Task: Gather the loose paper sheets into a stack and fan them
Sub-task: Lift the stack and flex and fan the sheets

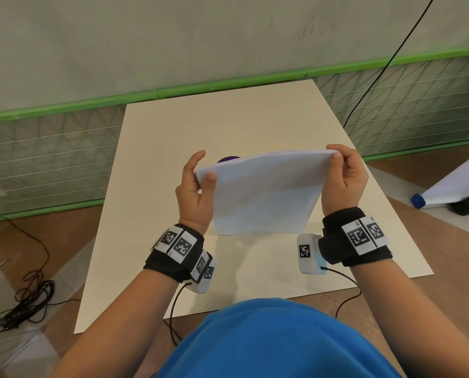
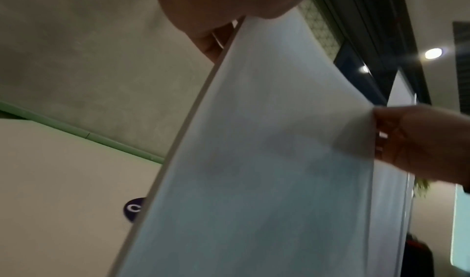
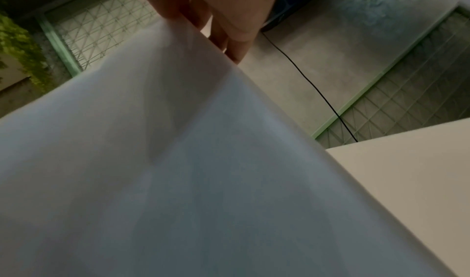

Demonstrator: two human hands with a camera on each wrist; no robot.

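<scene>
A stack of white paper sheets [image 1: 263, 192] stands upright over the cream board [image 1: 241, 121], its lower edge near the board. My left hand [image 1: 197, 184] pinches the stack's upper left corner, thumb on the near face. My right hand [image 1: 342, 175] pinches the upper right corner. In the left wrist view the paper stack [image 2: 267, 160] shows a thick, slightly bowed side edge, with the right hand [image 2: 417, 144] at the far corner. The paper [image 3: 178, 160] fills most of the right wrist view, with fingers [image 3: 239, 46] behind its top edge.
A round purple object [image 1: 227, 159] lies on the board behind the stack, partly hidden; the same purple disc [image 2: 132, 209] shows in the left wrist view. Black cables [image 1: 23, 301] lie coiled on the floor at left. A white roll with a blue cap [image 1: 421, 200] lies at right.
</scene>
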